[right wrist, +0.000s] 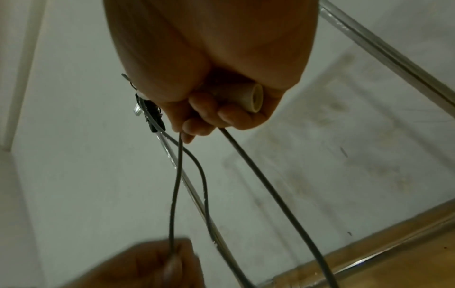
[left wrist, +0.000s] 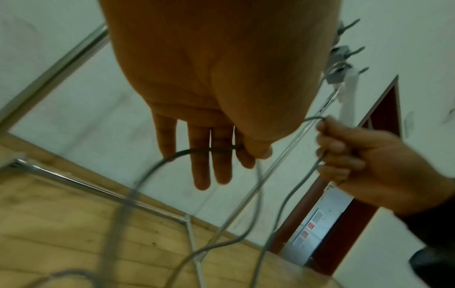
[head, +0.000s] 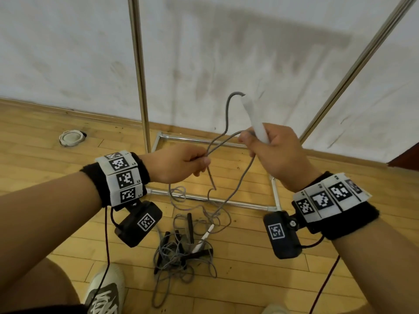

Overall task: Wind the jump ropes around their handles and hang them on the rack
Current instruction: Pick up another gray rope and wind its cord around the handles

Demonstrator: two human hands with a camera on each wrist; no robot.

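Observation:
My right hand [head: 260,141] grips a white jump-rope handle [head: 254,118] that points up and away; its hollow butt end [right wrist: 248,97] shows below the fingers. The grey rope [head: 229,112] leaves the handle's tip, loops down and passes into my left hand [head: 195,162], which pinches it between thumb and fingers [left wrist: 248,152]. More of the rope [head: 238,184] hangs from my right hand down to the floor. Both hands are at chest height in front of the metal rack [head: 140,71]. Its hooks [left wrist: 344,50] show at the upper right of the left wrist view.
A tangled pile of other ropes with black and white handles [head: 183,248] lies on the wooden floor between my feet. The rack's base frame [head: 213,199] rests on the floor by the white wall. A white round fitting [head: 72,138] sits at left; a shoe [head: 106,288] at the bottom.

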